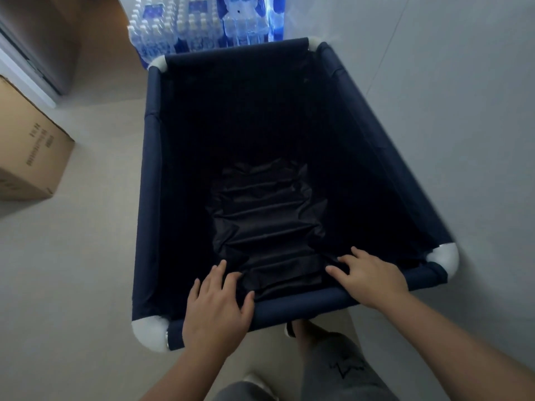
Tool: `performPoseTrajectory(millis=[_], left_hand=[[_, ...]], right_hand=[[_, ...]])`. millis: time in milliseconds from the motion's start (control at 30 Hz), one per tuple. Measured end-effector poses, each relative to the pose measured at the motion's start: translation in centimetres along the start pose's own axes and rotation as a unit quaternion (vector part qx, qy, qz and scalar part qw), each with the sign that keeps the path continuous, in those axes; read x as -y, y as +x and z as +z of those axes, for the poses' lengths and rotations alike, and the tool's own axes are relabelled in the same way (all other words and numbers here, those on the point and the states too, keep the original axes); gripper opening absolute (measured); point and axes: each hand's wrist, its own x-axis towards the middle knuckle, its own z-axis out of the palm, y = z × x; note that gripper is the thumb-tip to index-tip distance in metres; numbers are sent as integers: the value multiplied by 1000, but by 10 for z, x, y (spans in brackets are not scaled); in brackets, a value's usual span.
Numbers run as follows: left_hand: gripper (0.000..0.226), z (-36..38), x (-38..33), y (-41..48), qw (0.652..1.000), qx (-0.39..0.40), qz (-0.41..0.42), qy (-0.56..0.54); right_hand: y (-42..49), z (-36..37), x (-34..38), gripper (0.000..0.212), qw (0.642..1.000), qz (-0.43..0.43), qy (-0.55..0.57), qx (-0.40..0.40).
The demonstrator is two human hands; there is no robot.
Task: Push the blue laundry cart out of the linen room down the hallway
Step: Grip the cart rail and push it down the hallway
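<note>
The blue laundry cart (150,180) fills the middle of the head view: a dark navy fabric bin on a tube frame with white corner joints, holding only wrinkled lining at the bottom. My left hand (215,306) lies on the near rim, left of centre, fingers spread and draped over the rail into the bin. My right hand (372,277) rests on the same rim farther right, fingers also spread over the rail. Neither hand is wrapped tightly around the rail.
Shrink-wrapped packs of water bottles (199,24) stand on the floor just beyond the cart's far edge. A cardboard box (26,151) sits at the left, beside a door frame (26,70). A grey wall (463,96) runs close along the cart's right side. My legs are below.
</note>
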Motion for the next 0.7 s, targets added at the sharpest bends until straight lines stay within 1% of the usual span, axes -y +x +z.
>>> performPoseTrajectory(millis=[133,467,700], left_hand=[[56,-4,-3,-1,1000,-5,6,5],[61,-5,-3,-1,1000,2,4,0],[60,-4,-4,0,1000,-7,1,-6]], right_hand=[[0,2,1,87,1000,6,9,-13],[-4,-1,2,78,1000,-1,0,-14],[-3,1,1,84,999,-2,-3,-36]])
